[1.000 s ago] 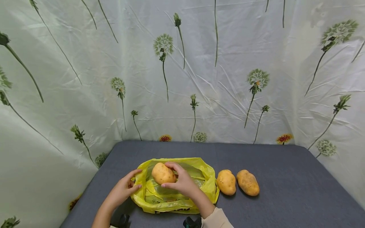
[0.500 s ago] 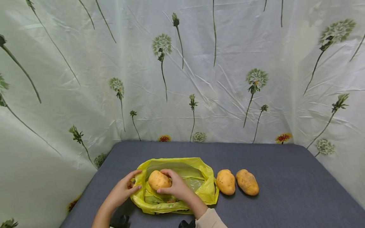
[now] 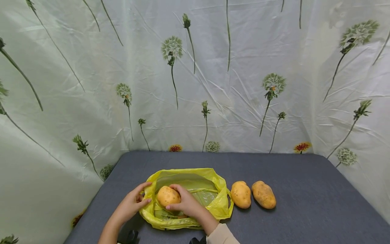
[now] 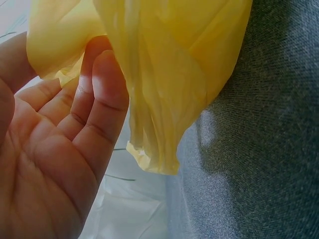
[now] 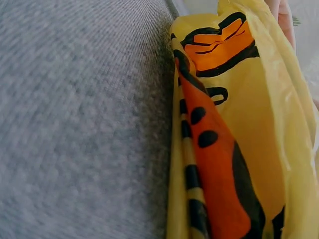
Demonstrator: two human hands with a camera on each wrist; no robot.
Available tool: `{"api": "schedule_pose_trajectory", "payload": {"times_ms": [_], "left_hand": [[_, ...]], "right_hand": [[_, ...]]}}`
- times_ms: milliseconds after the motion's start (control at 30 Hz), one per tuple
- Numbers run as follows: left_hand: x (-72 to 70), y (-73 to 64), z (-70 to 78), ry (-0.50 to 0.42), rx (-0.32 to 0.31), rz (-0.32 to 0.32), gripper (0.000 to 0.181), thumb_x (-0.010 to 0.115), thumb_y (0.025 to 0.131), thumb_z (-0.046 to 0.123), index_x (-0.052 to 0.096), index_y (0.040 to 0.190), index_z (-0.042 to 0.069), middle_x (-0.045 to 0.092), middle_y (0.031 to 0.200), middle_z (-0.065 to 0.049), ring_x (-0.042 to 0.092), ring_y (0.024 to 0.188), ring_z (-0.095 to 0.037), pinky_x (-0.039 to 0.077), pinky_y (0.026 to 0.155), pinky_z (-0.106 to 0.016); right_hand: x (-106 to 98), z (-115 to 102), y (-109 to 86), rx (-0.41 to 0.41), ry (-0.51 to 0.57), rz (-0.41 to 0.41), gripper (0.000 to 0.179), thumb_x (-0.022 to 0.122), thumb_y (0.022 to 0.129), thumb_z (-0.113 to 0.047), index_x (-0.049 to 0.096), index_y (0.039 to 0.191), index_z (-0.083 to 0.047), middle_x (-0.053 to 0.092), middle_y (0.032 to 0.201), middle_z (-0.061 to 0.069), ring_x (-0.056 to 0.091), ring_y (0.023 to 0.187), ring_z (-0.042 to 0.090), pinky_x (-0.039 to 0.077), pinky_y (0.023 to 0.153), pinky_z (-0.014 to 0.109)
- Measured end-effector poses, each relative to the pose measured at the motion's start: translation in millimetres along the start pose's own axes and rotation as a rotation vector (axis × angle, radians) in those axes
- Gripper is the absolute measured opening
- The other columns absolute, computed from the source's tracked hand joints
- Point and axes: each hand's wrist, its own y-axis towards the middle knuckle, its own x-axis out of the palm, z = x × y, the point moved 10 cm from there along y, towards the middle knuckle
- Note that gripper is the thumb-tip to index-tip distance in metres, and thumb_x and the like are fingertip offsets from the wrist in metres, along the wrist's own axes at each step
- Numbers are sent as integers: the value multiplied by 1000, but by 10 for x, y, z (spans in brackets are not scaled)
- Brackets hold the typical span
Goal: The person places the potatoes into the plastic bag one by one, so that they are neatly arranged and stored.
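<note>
Held potato (image 3: 167,196) now lower and slightly farther left inside yellow bag (image 3: 195,179) than second ago; right hand (image 3: 186,203) down with it, thumb and fingers gripping, covering its right side. Left hand (image 3: 129,205) unmoved, holding bag's left rim. Bag thin, crinkled plastic, mouth gaping (orange-and-black print on front wall). Right of bag: smooth plump potato (image 3: 241,194), then longer speckled potato (image 3: 263,195). Under bag, grey woven cloth (image 3: 304,189); behind, creased dandelion curtain (image 3: 195,84).
</note>
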Motion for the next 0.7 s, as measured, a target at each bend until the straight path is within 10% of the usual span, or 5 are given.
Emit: {"api": "schedule_pose_trajectory", "payload": {"times_ms": [700], "left_hand": [[-15,-9,-17,29,-17,21,54,63,85,15,39,133,4,48,61,-3,40,48,-11,37,44,-27]], "right_hand": [[-158,-213,-88,-51,36,25,59,69,81,-24,42,133,-16,41,133,2,34,124,29,30,96,46]]}}
